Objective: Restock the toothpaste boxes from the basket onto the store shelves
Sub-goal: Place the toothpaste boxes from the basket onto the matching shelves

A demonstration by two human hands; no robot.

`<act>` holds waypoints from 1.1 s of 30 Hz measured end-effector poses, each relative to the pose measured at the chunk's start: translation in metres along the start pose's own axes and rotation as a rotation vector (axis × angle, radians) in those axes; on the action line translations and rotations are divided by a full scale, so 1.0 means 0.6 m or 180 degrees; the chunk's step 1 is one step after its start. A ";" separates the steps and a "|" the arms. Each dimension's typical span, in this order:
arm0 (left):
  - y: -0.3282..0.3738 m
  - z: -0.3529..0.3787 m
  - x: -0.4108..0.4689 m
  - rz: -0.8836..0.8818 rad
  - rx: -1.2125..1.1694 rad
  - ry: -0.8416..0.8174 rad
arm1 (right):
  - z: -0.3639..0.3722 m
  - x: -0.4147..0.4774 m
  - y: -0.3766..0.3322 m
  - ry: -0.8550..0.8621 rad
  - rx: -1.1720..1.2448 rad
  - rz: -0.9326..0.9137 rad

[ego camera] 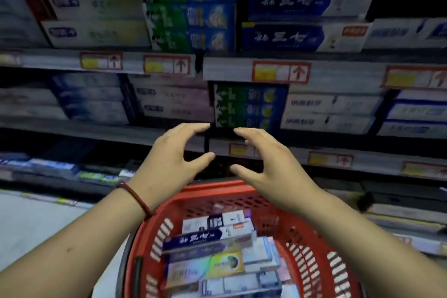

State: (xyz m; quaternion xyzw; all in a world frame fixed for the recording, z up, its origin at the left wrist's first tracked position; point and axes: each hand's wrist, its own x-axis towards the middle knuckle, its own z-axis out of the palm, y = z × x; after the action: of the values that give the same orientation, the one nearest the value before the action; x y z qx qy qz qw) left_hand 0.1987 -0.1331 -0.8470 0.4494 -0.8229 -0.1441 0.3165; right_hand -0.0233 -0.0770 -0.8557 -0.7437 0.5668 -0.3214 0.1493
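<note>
A red plastic basket (pixel 316 256) stands below me, filled with several toothpaste boxes. A blue-and-white box (pixel 193 239) lies on top, and a yellow-and-silver box (pixel 210 265) lies nearer me. My left hand (pixel 169 162) and my right hand (pixel 268 164) hover above the basket's far rim, both empty with fingers spread and curled toward each other. Just beyond my fingertips a stack of green-and-blue boxes (pixel 249 109) stands on the middle shelf (pixel 96 132).
The upper shelf (pixel 229 65) carries green boxes (pixel 188 17) and blue boxes (pixel 297 36), with red-framed price tags (pixel 280 72) along its edge. White boxes (pixel 326 113) flank the green stack. A lower shelf (pixel 60 172) holds flat boxes. Pale floor (pixel 36 225) shows at left.
</note>
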 end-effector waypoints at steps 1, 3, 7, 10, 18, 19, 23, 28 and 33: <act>-0.014 0.007 -0.017 -0.0024 0.0086 -0.0132 | 0.020 -0.010 0.005 -0.0157 -0.0057 0.0011; -0.040 0.021 -0.045 -0.0144 0.0161 -0.0457 | 0.052 -0.024 0.014 -0.0408 -0.0212 0.0021; -0.085 0.054 -0.093 -0.0654 0.0061 -0.1063 | 0.111 -0.042 0.035 -0.0827 -0.0299 0.0283; -0.117 0.086 -0.114 -0.0952 0.0306 -0.1731 | 0.158 -0.056 0.056 -0.1216 -0.0286 0.0663; -0.185 0.175 -0.139 -0.0888 0.1650 -0.3588 | 0.254 -0.092 0.130 -0.1597 -0.0345 0.1701; -0.187 0.180 -0.139 -0.0824 0.1775 -0.3666 | 0.261 -0.096 0.139 -0.1624 -0.0329 0.1769; -0.197 0.195 -0.127 -0.0775 0.1848 -0.3785 | 0.276 -0.103 0.158 -0.1605 -0.0192 0.1984; -0.201 0.191 -0.111 -0.0853 0.1738 -0.3859 | 0.276 -0.099 0.166 -0.1643 -0.0094 0.2153; -0.206 0.167 -0.093 -0.1011 0.1268 -0.3714 | 0.246 -0.084 0.164 -0.1473 0.0242 0.2348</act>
State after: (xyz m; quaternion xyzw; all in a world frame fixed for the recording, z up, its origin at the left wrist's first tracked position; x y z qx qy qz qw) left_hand 0.2358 -0.1603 -1.0094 0.4637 -0.7943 -0.2545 -0.2987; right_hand -0.0089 -0.0815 -1.0399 -0.5379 0.7339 -0.0921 0.4044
